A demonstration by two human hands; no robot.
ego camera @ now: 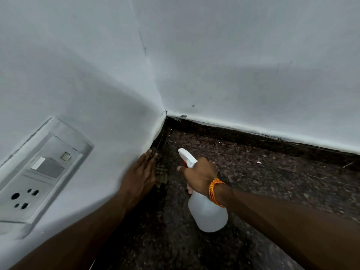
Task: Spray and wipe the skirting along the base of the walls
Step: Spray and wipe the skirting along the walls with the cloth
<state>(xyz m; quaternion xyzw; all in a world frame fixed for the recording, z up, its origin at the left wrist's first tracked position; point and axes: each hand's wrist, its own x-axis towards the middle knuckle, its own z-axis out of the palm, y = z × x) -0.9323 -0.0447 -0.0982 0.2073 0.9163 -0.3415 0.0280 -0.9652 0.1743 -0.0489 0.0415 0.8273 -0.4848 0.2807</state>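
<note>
Two hands I see, left hand (141, 172) flat, fingers together, pressing checked cloth (161, 173) on dark skirting (253, 139), right hand (198, 176) curled round cloudy bottle (207, 214)

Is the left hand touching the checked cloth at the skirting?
Touching. The head view shows the left hand laid flat over the checked cloth, which sticks out from under it against the dark skirting; no gap between them.

Bare left hand (139, 173), bare right hand (199, 177), twisted orange thread band (214, 191) wound round the right wrist
</note>
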